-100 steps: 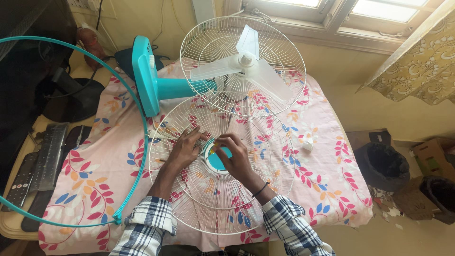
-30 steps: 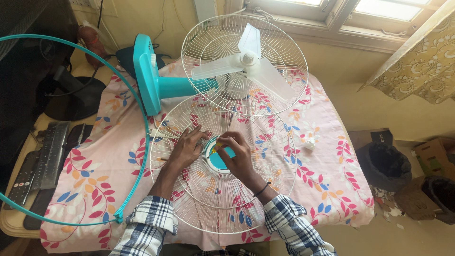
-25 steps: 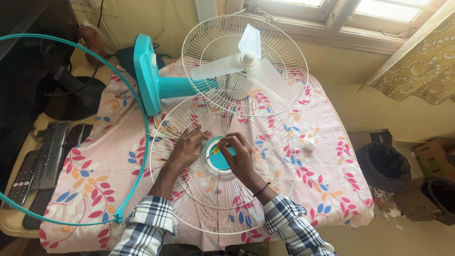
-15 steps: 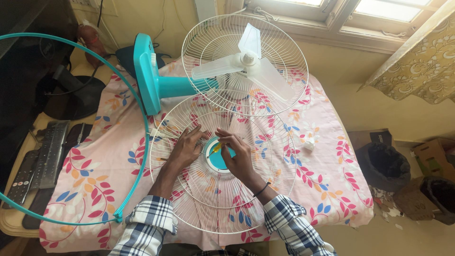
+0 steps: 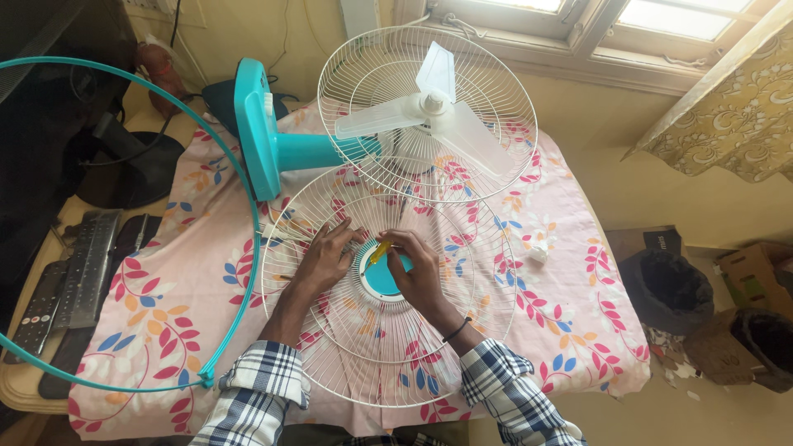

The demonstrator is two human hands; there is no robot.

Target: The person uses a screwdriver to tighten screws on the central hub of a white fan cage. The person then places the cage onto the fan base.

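Tilting since the earlier frame, the yellow tool (image 5: pixel 379 250) is lying flatter, pinched in the right hand (image 5: pixel 420 268) over the teal hub (image 5: pixel 382 277) of the white grille (image 5: pixel 388 289) mid-frame, while the left hand (image 5: pixel 324 258) is pressing spread fingers beside it on the floral-clothed desk (image 5: pixel 157 322) under a window (image 5: pixel 578 21)
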